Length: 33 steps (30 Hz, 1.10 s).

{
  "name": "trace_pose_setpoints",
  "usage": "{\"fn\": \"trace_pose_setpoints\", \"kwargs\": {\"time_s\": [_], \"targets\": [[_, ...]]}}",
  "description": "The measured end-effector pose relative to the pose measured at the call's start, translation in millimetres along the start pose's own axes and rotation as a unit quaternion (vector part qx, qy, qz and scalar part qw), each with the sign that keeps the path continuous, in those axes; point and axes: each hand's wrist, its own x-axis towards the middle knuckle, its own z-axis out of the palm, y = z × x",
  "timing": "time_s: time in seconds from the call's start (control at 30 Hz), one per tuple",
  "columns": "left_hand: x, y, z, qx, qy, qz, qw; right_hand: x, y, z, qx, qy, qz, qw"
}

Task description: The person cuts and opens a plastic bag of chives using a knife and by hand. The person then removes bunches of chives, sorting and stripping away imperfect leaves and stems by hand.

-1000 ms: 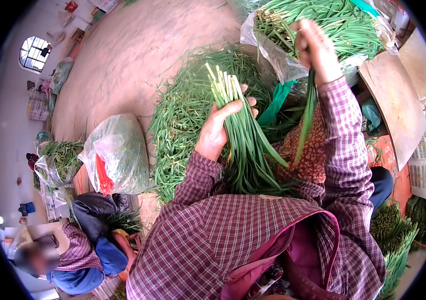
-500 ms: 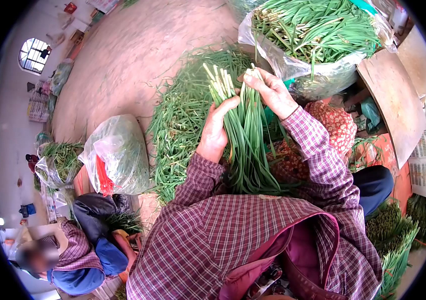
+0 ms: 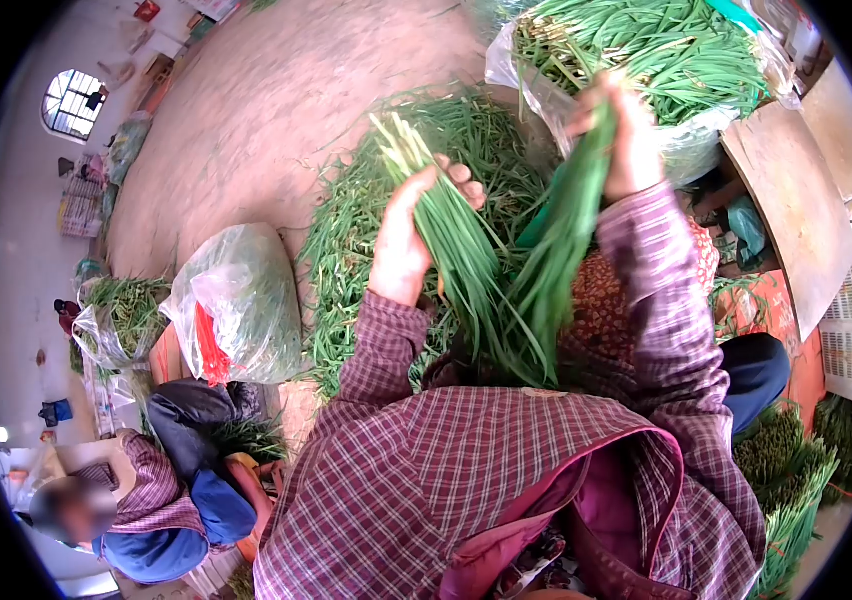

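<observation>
A person in a plaid jacket holds green leafy stalks above the floor [image 3: 286, 120], seen from the wearer's own head. The left hand [image 3: 404, 235] grips one bunch [image 3: 461, 245], thumb and fingers closed around it below the pale cut ends, which point up. The right hand [image 3: 634, 150], blurred, is raised higher and has its fingers pinching a second bunch [image 3: 568, 230] near its top — the green ends of both hang down close together. Behind them, loose greens [image 3: 346, 290] lie heaped on the floor. Just beyond the right hand stands an open clear bag [image 3: 701, 145] full of similar stalks; left of the heap, toward the floor's left edge, sits a clear bag with a red strip [image 3: 246, 300].
</observation>
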Motion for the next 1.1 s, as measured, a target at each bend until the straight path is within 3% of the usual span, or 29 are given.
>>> {"fn": "trace_pose_setpoints", "kwargs": {"time_s": [0.07, 0.13, 0.2, 0.23, 0.27, 0.47, 0.5, 0.67, 0.73, 0.8, 0.87, 0.93, 1.07, 1.1], "targets": [[-1.7, 11.8, 0.2, -0.008, -0.018, 0.024, 1.000, 13.9, -46.1, -1.8, -0.068, 0.041, -0.084, 0.993], [0.4, 12.1, 3.1, -0.017, -0.088, 0.013, 0.996, 18.4, -60.4, 9.5, -0.284, 0.033, -0.173, 0.943], [1.1, 2.9, 10.0, -0.016, -0.102, -0.015, 0.995, 9.9, -47.7, 19.1, -0.411, 0.014, -0.079, 0.908], [0.1, -2.1, 13.7, 0.008, -0.087, -0.026, 0.996, 7.3, -31.7, 24.5, -0.372, -0.050, -0.054, 0.925], [-1.8, -5.5, 17.3, 0.012, -0.079, -0.038, 0.996, 2.0, -27.1, 26.6, -0.391, -0.086, 0.041, 0.915], [-9.1, -19.4, 34.2, 0.071, -0.047, -0.050, 0.995, -10.2, 6.7, 56.5, -0.376, -0.180, 0.163, 0.894], [-13.4, -19.8, 42.5, 0.063, -0.025, -0.034, 0.997, -13.2, 7.7, 60.5, -0.407, -0.185, 0.096, 0.889], [-8.5, -23.7, 36.4, 0.021, 0.019, -0.008, 1.000, -14.9, 22.1, 43.0, -0.403, -0.134, 0.115, 0.898], [-6.7, -22.5, 34.7, 0.032, 0.050, -0.007, 0.998, -18.5, 28.1, 38.7, -0.365, -0.100, 0.038, 0.925], [-6.5, -26.0, 35.2, 0.035, 0.078, 0.014, 0.996, -19.7, 31.9, 36.2, -0.362, -0.098, 0.023, 0.927], [-4.8, -27.6, 31.5, 0.043, 0.132, 0.041, 0.990, -20.3, 34.9, 34.8, -0.277, -0.095, 0.027, 0.956], [-6.9, -22.5, 34.5, 0.044, 0.109, 0.036, 0.992, -19.3, 20.6, 31.3, -0.265, -0.077, 0.078, 0.958], [-5.5, -11.3, 26.0, 0.075, 0.074, 0.041, 0.994, -0.4, -14.6, 8.2, -0.248, 0.011, 0.025, 0.968], [-4.8, -9.1, 24.9, 0.087, 0.073, 0.050, 0.992, 0.7, -24.7, 10.5, -0.189, 0.018, -0.007, 0.982]]}}
